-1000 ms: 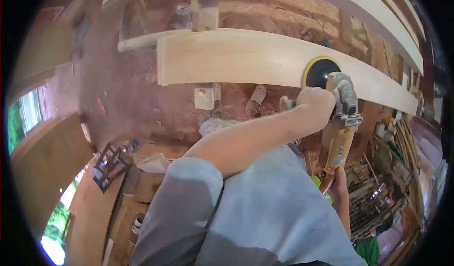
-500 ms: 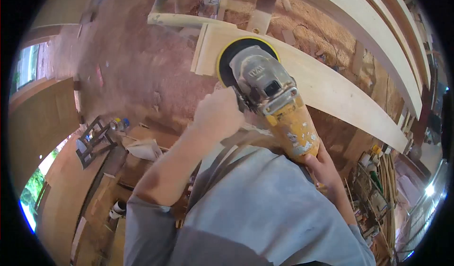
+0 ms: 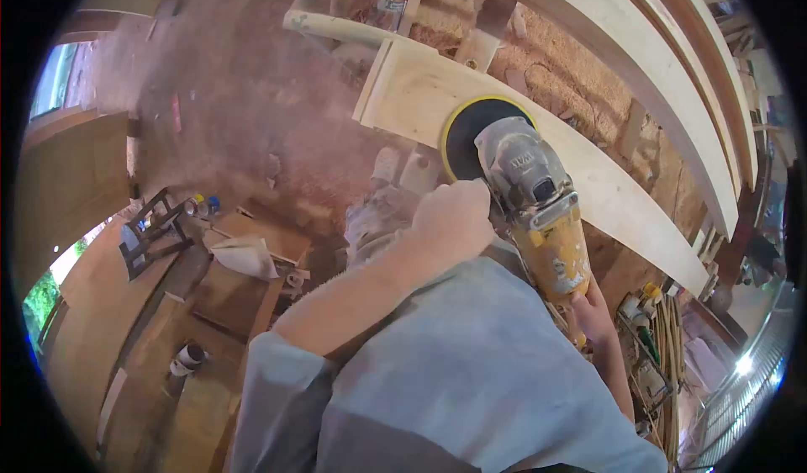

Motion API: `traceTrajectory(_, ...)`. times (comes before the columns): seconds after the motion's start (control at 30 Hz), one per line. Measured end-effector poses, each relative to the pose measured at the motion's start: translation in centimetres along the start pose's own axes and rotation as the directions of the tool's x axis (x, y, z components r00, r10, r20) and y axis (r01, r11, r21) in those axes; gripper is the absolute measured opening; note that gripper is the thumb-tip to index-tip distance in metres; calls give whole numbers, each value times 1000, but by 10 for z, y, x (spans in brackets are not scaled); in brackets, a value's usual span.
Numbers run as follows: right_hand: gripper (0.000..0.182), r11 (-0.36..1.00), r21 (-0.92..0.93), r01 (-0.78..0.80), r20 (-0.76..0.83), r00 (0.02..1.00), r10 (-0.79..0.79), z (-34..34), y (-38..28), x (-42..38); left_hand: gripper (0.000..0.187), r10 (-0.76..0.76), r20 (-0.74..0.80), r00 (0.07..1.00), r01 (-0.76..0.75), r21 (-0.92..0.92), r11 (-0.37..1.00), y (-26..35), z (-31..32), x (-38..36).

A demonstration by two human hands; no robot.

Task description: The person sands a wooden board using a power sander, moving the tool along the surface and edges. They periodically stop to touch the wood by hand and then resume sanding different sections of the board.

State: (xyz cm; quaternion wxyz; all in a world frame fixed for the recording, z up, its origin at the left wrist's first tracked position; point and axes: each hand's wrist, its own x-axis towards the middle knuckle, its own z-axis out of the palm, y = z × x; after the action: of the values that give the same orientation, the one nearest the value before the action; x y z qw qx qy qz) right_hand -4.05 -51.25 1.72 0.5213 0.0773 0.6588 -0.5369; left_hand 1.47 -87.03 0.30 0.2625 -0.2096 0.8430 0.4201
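A worn yellow and grey angle grinder (image 3: 551, 254) lies across the middle of the view, fitted with a round black disc (image 3: 462, 141) edged in yellow. The disc overlaps the face of a long pale wooden board (image 3: 605, 174), a little in from its left end. My left hand (image 3: 458, 221) is closed in a fist at the side of the grinder's head, where the side handle sits, largely covered by the fingers. Around the rear end of the yellow body wraps my right hand (image 3: 593, 311), partly hidden behind it.
More long curved boards (image 3: 664, 103) run along the upper right. Sawdust covers the ground (image 3: 244, 95). To the left are a small dark wooden frame (image 3: 155, 233), a tin can (image 3: 187, 358) and wide panels (image 3: 76, 187). Thin sticks (image 3: 668, 355) stand at lower right.
The grinder and both hands have moved right along the board, away from its left end. The whole view has shifted slightly. Both hands keep their hold.
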Motion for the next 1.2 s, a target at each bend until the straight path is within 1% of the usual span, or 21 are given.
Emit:
traceTrajectory(0.03,84,1000,27,-3,22,1000,2,0,0,1,25,1,-3,1000,-1,-3,1000,-3,2,-3)
traceTrajectory(0.1,84,999,53,-4,44,999,2,6,-4,6,24,-14,-78,997,17,49,999,-15,2,-9)
traceTrajectory(0.13,84,1000,-26,6,63,998,-4,22,-9,16,24,-11,-78,997,15,52,999,-27,-7,-13)
traceTrajectory(0.2,86,987,-161,7,72,997,5,56,-26,31,27,-121,-116,986,128,47,991,-53,-31,-17)
traceTrajectory(0.23,86,987,-161,7,72,997,5,68,-29,38,27,-121,-116,986,127,48,991,-58,-43,-19)
traceTrajectory(0.3,86,978,-186,89,125,990,-66,86,-34,49,29,-232,-149,961,242,53,969,-63,-65,-22)
traceTrajectory(0.33,86,978,-185,92,117,991,-71,92,-38,53,29,-222,-147,964,232,56,971,-69,-70,-21)
traceTrajectory(0.4,86,978,-204,52,104,994,-32,103,-47,60,29,-279,-151,948,288,39,957,-78,-77,-20)
traceTrajectory(0.43,86,978,-202,53,99,995,-34,107,-51,64,29,-274,-149,950,283,42,958,-83,-79,-19)
traceTrajectory(0.5,86,962,-257,93,148,987,-56,113,-58,71,28,-352,-217,911,364,20,931,-89,-83,-18)
traceTrajectory(0.63,88,940,-315,132,126,987,-96,125,-76,79,28,-283,-270,920,311,63,948,-86,-99,-1)
traceTrajectory(0.7,88,928,-370,50,73,997,-24,124,-85,83,27,-233,-324,917,268,68,961,-81,-107,13)
traceTrajectory(0.83,88,950,-293,103,119,990,-71,124,-93,102,28,-229,-294,928,275,125,953,-73,-128,26)
traceTrajectory(0.9,86,950,-310,29,144,989,17,134,-110,102,30,-250,-282,926,292,116,949,-86,-137,35)
traceTrajectory(0.93,86,956,-292,28,132,991,12,134,-108,104,31,-262,-315,912,318,140,938,-89,-138,39)
traceTrajectory(0.97,86,959,-277,56,151,988,-15,132,-105,106,31,-249,-305,919,307,159,938,-87,-141,44)
traceTrajectory(1.03,86,964,-256,73,167,986,-30,126,-101,103,30,-230,-226,947,282,236,930,-76,-146,46)
traceTrajectory(1.07,86,969,-236,66,165,986,-27,118,-100,99,30,-229,-223,948,281,243,928,-68,-142,46)
traceTrajectory(1.13,86,975,-213,60,172,985,-23,106,-98,88,29,-287,-260,922,338,179,924,-46,-124,43)
traceTrajectory(1.17,87,991,-131,35,152,988,-15,100,-94,77,29,-298,-258,919,349,180,920,-38,-116,45)
traceTrajectory(1.2,89,999,-49,12,133,991,-5,94,-89,69,29,-260,-251,933,307,175,935,-30,-108,47)
